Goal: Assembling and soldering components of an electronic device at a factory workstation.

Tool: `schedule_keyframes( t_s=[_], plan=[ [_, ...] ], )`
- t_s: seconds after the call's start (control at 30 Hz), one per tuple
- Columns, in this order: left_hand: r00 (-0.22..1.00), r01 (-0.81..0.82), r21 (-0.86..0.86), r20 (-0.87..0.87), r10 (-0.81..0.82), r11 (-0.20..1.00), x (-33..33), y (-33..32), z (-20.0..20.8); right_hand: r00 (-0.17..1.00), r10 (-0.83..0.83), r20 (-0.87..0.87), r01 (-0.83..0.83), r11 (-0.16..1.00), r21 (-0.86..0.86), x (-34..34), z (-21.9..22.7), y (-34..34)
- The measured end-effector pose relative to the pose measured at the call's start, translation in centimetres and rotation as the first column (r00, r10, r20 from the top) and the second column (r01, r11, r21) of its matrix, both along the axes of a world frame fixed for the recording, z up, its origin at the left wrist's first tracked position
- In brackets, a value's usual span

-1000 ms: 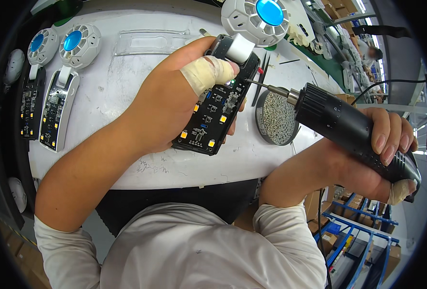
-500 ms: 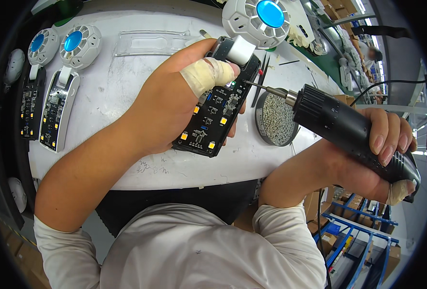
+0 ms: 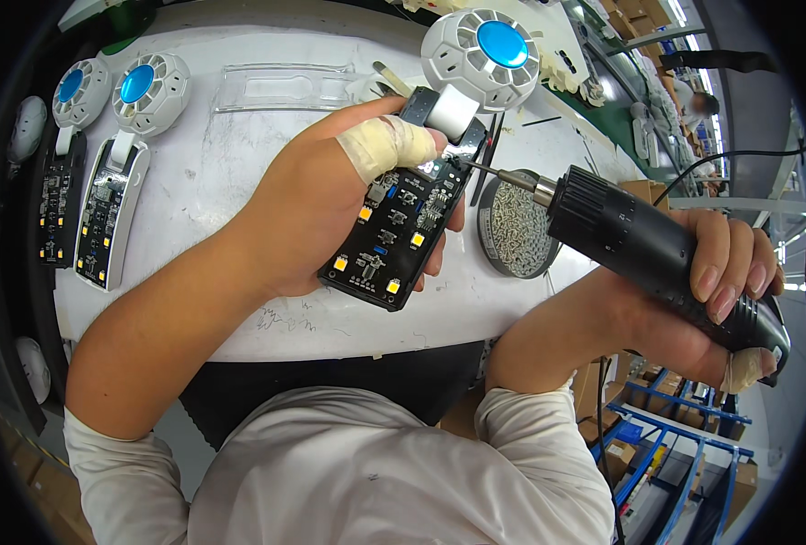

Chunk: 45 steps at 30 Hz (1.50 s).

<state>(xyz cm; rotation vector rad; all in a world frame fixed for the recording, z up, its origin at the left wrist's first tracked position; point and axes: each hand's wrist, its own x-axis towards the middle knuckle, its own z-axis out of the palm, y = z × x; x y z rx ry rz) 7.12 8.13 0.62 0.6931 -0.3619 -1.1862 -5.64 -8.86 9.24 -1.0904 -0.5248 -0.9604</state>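
Note:
In my left hand point(image 3: 317, 195), whose thumb is taped, is a handheld fan with its black circuit board point(image 3: 389, 238) facing up. The fan's round white head point(image 3: 444, 64), with a blue centre, points away from me beyond a white neck. The fingers wrap beneath the board and the thumb presses near its top end. My right hand point(image 3: 653, 322) grips a black electric screwdriver point(image 3: 626, 218), its thumb taped too. The driver's thin bit meets the board's right edge near the neck; whether a screw sits under the tip, I cannot tell.
Right of the board stands a round dish point(image 3: 517, 227) full of small screws. Two more fans point(image 3: 112, 209) with exposed boards lie at the left. A clear plastic tray point(image 3: 285, 86) and tweezers point(image 3: 392, 80) are at the back. A black cable point(image 3: 730, 154) hangs at the right.
The fan's board has shifted slightly toward me and left, its surface now catching more light near the top. The screwdriver has followed a little to the left, its bit still at the board.

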Motion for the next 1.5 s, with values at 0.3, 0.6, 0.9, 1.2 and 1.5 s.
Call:
schedule_keyframes(
  t_s=[0.3, 0.6, 0.9, 1.2, 1.5],
  plan=[
    [1.0, 0.014, -0.001, -0.022, -0.014, 1.0, 0.1, 0.0, 0.0, 0.999, -0.022, 0.024, 0.023, 0.999, -0.026, -0.4, 0.3, -0.7],
    [0.997, -0.003, 0.002, 0.083, 0.003, 1.0, -0.1, 0.1, 0.5, 1.0, -0.008, 0.007, 0.008, 0.999, -0.041, -0.1, 0.0, -0.2],
    [0.997, 0.005, 0.001, 0.074, -0.005, 1.0, 0.0, 0.0, 0.5, 0.999, -0.011, 0.031, 0.012, 0.999, -0.039, -0.4, 0.0, -0.2],
    [0.988, -0.037, 0.038, 0.152, 0.031, 0.999, -0.1, -0.1, 0.5, 0.995, -0.072, 0.063, 0.074, 0.997, -0.023, -1.1, 0.8, 0.2],
    [0.992, -0.065, 0.065, 0.113, 0.057, 0.996, -0.3, -0.1, 0.7, 0.995, -0.083, 0.048, 0.083, 0.997, -0.002, -1.1, 0.7, 0.2]
  ],
)
